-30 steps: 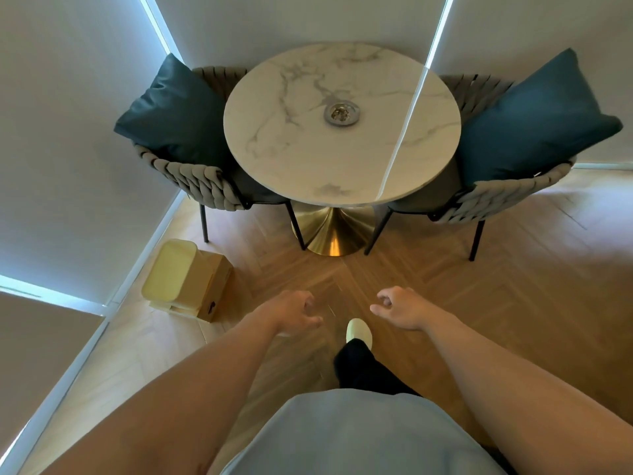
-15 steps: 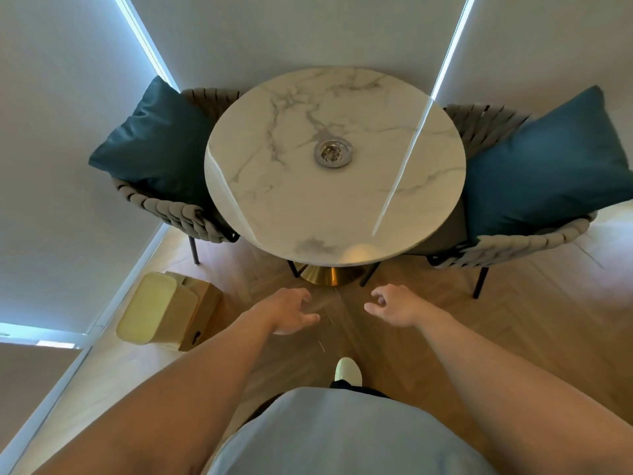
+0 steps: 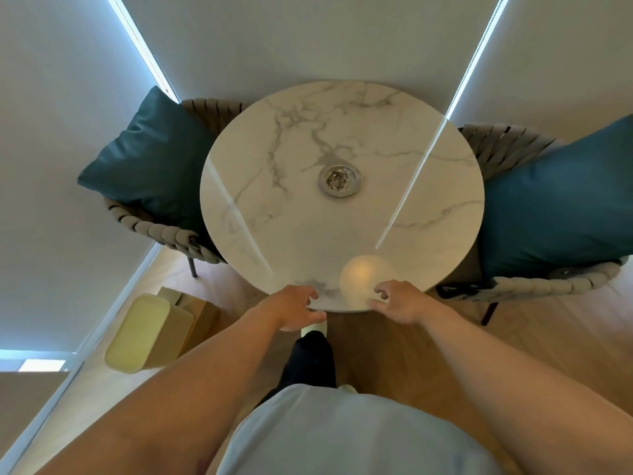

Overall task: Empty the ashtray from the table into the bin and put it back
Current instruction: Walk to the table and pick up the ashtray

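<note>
Ashtray (image 3: 339, 181) sat mid-table (image 3: 274, 234), untouched, ash inside. Left hand (image 3: 294, 311) and right hand (image 3: 397, 302) hovered at near edge, fingers loosely spread, holding nothing. Bin (image 3: 147, 334) stood on floor, left.

You're looking down on a round, white marble-patterned surface (image 3: 274, 214). A metal ashtray (image 3: 339, 181) with debris inside sits near its middle. On the wooden floor (image 3: 534, 341) at left, a yellow-lidded bin (image 3: 147, 332) stands.
</note>
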Demonstrator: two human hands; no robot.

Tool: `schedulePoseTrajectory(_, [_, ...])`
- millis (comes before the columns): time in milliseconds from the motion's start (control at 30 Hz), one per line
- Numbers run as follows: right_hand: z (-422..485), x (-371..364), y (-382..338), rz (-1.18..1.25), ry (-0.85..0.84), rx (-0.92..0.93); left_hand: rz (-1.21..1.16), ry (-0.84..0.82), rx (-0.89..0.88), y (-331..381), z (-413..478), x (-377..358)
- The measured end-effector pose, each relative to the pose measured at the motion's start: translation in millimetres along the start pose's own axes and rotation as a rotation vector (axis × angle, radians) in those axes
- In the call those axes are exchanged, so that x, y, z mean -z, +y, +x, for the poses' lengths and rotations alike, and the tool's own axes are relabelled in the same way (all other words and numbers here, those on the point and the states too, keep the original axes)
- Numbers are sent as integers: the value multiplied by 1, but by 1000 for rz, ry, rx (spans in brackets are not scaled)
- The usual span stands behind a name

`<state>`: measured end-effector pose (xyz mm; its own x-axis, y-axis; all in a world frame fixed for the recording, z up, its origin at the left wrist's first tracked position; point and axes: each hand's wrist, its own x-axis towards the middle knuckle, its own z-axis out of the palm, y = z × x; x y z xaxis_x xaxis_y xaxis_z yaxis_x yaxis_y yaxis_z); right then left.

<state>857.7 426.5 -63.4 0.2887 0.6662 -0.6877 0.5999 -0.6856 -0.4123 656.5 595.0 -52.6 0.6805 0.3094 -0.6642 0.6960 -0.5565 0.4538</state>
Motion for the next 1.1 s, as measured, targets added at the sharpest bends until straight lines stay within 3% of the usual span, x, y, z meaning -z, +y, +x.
schedulePoseTrajectory(533, [120,113,-54,55,122,-56,23,-2,-65,-8,132,145])
schedulePoseTrajectory(733, [148,142,-54,68,155,-79,1,-8,-40,-10,165,169])
schedulePoseTrajectory(1100, [195,191,-35,41,223,-19,60,141,44,4,219,189])
